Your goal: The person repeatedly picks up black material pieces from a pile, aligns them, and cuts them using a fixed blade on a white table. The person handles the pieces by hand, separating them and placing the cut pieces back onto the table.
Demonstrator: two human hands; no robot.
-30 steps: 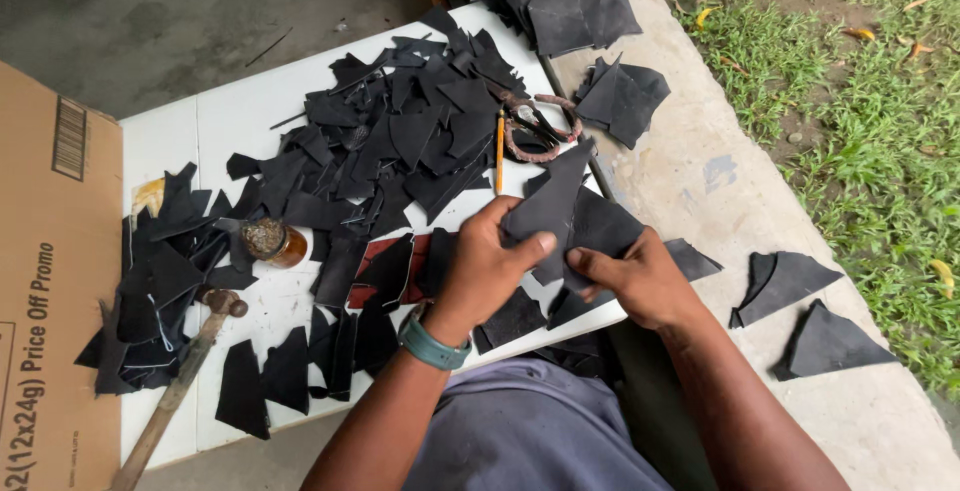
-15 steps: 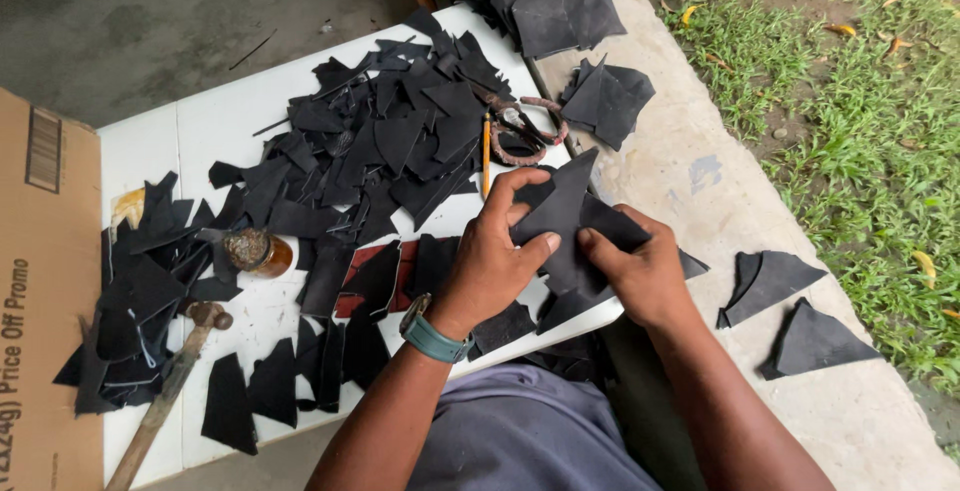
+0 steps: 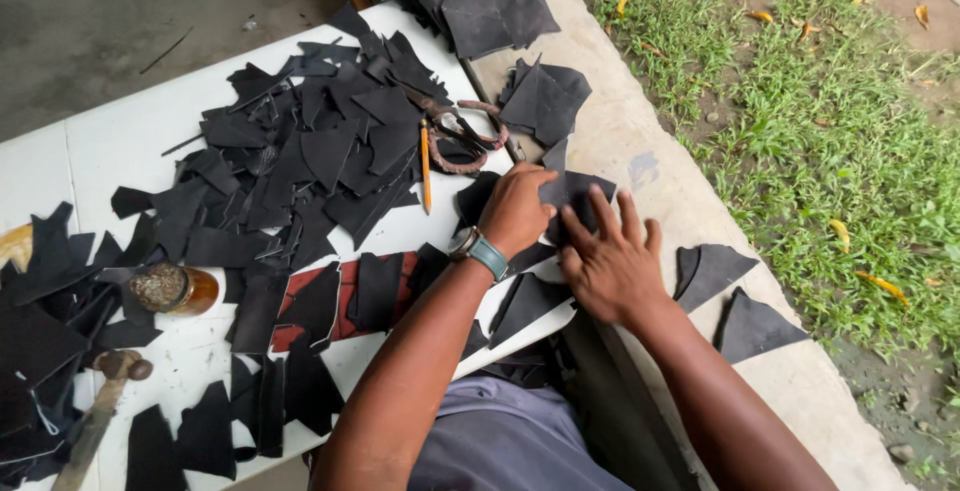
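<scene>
At the middle of the frame, both hands press one black leather piece (image 3: 578, 194) flat on the white table (image 3: 110, 141).

The left hand (image 3: 515, 209) curls loosely on its near edge; the right hand (image 3: 612, 256) lies on it with fingers spread. I'd say even pressure keeps it from sliding. Scissors (image 3: 462, 131) and a pencil (image 3: 425, 164) lie just up-left, more scraps (image 3: 300, 151) beyond.

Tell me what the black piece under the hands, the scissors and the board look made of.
Black piece: likely leather or a similar sheet, matte, lying flat with cut edges. Scissors: metal, brownish, apparently rusty. Board: smooth white panel, material unclear.
</scene>
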